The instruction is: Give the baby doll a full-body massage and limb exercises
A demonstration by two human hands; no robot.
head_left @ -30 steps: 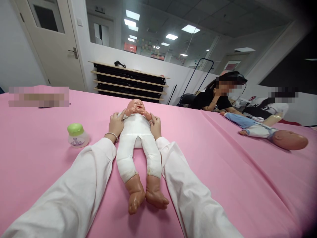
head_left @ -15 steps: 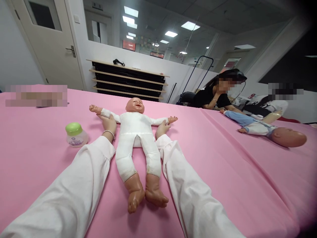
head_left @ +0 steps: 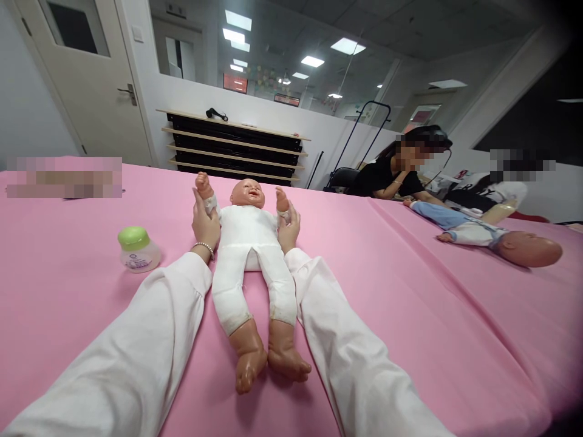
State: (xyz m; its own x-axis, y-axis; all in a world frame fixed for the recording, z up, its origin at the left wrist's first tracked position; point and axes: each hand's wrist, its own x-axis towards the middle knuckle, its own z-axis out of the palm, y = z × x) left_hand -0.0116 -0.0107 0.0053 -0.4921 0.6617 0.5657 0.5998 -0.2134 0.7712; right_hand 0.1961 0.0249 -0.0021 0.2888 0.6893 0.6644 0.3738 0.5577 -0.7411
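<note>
A: Holding the baby doll (head_left: pixel 248 243) on its back on the pink table (head_left: pixel 410 291), arms now raised beside its head, not spread like half a second ago?

B: Yep. Left hand (head_left: pixel 204 221) and right hand (head_left: pixel 288 226) each have a closed grip round a doll arm.

Hands (head_left: pixel 206 221) (head_left: pixel 288 226) flank the doll (head_left: pixel 250 255); its body blocks the path between them. Left of the left hand, a green-capped bottle (head_left: pixel 135 249) stands near, bare pink counter (head_left: pixel 68 279) beyond it. Right of the right hand: open counter, second doll (head_left: pixel 483 237) well apart.
</note>
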